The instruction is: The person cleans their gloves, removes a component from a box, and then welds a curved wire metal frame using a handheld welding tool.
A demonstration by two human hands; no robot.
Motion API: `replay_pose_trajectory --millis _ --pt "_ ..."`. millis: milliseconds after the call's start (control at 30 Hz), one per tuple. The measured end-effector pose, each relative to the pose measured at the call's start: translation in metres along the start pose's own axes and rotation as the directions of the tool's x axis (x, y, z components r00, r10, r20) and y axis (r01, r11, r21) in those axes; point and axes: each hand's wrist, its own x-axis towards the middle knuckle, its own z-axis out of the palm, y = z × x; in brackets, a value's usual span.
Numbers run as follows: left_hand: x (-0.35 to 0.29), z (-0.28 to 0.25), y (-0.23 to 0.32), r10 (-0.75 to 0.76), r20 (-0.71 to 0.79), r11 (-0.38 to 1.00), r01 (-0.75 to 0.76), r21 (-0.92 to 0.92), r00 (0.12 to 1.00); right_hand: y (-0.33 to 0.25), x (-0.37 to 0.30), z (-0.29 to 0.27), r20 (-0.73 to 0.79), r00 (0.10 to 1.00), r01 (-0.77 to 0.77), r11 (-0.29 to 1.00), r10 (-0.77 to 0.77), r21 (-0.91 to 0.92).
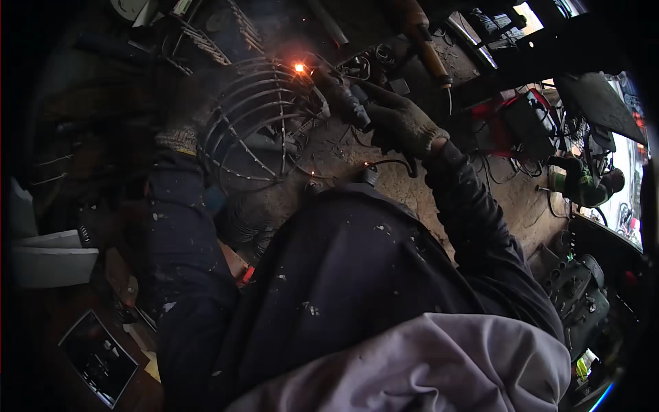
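A rounded cage of bent metal rods [283, 127] stands in front of me, its hoops joined by crossing ribs. At its upper right rim a bright orange spot glows, with small sparks and smoke around it. My gloved right hand [403, 122] is closed around a dark welding torch [349, 103], whose tip points at the glowing spot. My left hand [184, 122], in a knit-cuffed glove, is beside the cage's left side. Shadow and smoke hide its fingers, so I cannot tell whether it grips the rods.
Coiled wire [246, 216] lies below the cage. Twisted rods [206, 42] and a brown pipe [431, 55] lie farther away. At right are red and dark equipment [516, 123], cables, a person [583, 182] and a dark machine [580, 295].
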Motion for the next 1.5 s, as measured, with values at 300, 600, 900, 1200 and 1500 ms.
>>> replay_pose_trajectory --millis 300,600,900,1200,1500 --pt "0.0 0.009 0.002 -0.178 -0.04 0.965 0.167 -0.2 0.983 -0.008 0.001 0.002 0.009 0.983 -0.18 0.973 0.181 0.146" --pt "-0.005 0.008 0.024 -0.174 -0.079 0.98 0.165 -0.11 0.982 -0.003 0.007 0.0 0.005 0.991 -0.131 0.99 0.13 0.059" --pt "-0.01 0.007 0.027 -0.169 -0.057 0.981 0.163 -0.104 0.984 -0.013 0.004 0.002 0.037 0.981 -0.195 0.979 0.193 0.063" --pt "-0.003 0.006 0.015 -0.19 0.013 0.972 0.19 -0.137 0.982 -0.021 0.003 0.001 0.024 0.983 -0.182 0.983 0.182 0.019" --pt "-0.002 0.006 0.021 -0.181 -0.064 0.982 0.177 -0.073 0.981 -0.01 0.006 0.001 0.018 0.984 -0.18 0.98 0.179 0.084"
